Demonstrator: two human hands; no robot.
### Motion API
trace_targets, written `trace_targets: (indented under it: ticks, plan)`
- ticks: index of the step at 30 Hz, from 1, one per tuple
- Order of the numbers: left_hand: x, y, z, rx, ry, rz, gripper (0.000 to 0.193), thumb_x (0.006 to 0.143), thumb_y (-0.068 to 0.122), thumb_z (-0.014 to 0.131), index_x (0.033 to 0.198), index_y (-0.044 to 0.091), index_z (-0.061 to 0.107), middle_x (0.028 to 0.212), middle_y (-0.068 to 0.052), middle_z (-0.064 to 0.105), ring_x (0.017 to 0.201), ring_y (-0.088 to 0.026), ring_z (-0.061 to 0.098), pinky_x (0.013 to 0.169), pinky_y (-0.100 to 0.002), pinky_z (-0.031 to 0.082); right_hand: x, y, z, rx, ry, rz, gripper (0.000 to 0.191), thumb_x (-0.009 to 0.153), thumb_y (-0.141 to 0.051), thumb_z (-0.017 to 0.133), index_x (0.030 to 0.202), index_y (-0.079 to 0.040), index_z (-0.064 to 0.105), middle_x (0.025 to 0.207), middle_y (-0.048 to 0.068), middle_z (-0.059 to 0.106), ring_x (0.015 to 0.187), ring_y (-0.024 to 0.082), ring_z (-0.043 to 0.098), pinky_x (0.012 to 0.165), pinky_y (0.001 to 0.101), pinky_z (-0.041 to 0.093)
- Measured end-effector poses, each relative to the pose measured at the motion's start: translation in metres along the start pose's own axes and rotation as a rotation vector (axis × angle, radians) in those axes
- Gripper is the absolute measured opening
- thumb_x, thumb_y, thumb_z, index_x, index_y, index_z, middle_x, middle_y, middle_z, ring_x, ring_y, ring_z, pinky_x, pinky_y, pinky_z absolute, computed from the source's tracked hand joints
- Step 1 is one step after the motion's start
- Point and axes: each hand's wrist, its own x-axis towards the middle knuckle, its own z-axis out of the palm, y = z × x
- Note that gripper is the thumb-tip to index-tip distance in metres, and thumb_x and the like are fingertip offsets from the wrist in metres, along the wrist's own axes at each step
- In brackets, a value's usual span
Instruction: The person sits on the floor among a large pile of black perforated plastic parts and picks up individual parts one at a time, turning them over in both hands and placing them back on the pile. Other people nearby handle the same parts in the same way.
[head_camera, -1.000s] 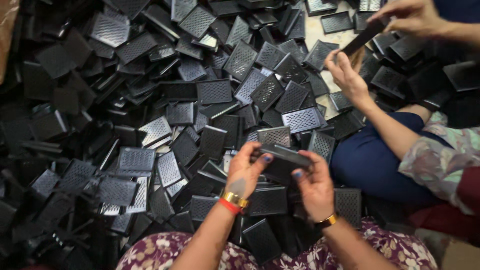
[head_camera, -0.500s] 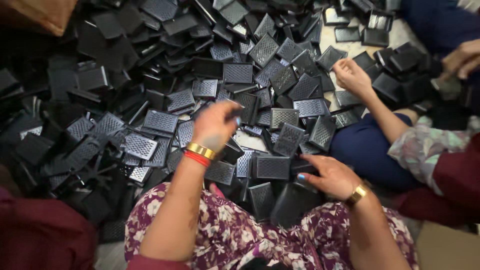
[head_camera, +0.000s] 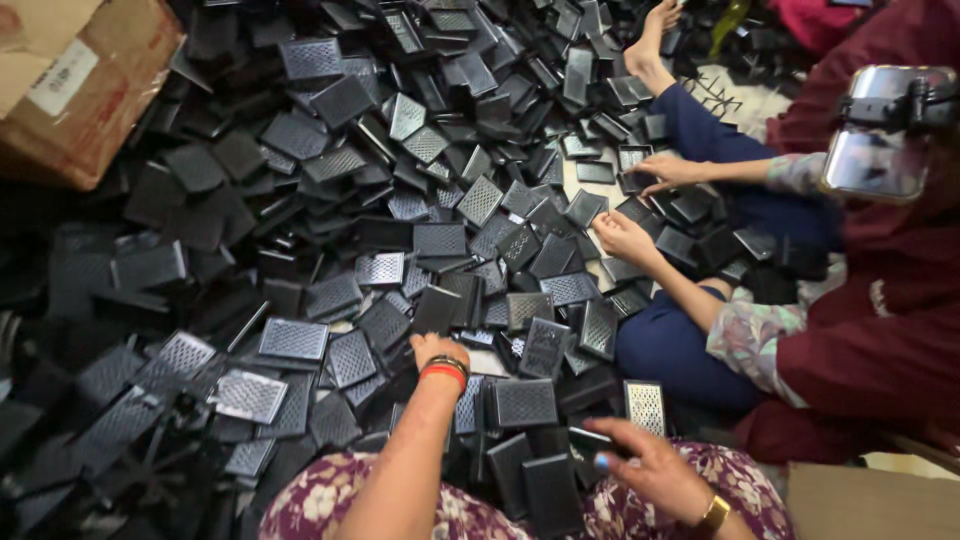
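Note:
Black rectangular plastic grille panels (head_camera: 350, 200) lie in a large heap all over the floor before me. My left hand (head_camera: 432, 350), with red and gold bangles at the wrist, reaches into the heap with its fingers curled down against a dark panel (head_camera: 437, 308); the fingers are hidden. My right hand (head_camera: 650, 468) rests low at the right, over my floral-print lap, with thumb and fingers closed on a flat black panel (head_camera: 588, 440). More panels (head_camera: 535, 480) are stacked upright between my knees.
A cardboard box (head_camera: 80, 90) stands at the far left. A co-worker in maroon and blue sits at the right, with hands (head_camera: 625, 238) among the panels, a foot (head_camera: 655, 30) further back, and a head-worn device (head_camera: 880, 130).
My view has pulled back and shifted left. My left hand has moved down and sunk into the heap. My right hand stays low by my lap, holding a panel.

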Motion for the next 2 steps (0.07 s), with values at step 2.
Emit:
trace_targets:
  ticks: [2]
  plan:
    - [-0.002, -0.003, -0.003, 0.004, -0.099, 0.036, 0.037, 0.104, 0.026, 0.047, 0.135, 0.020, 0.066, 0.148, -0.004, 0.058, 0.140, -0.030, 0.050, 0.116, -0.070, 0.020, 0.022, -0.006, -0.002, 0.252, 0.060, -0.120, 0.049, 0.094, -0.022, 0.069, 0.141, -0.012, 0.062, 0.138, 0.011, 0.064, 0.121, 0.017, 0.064, 0.099, 0.0322, 0.053]
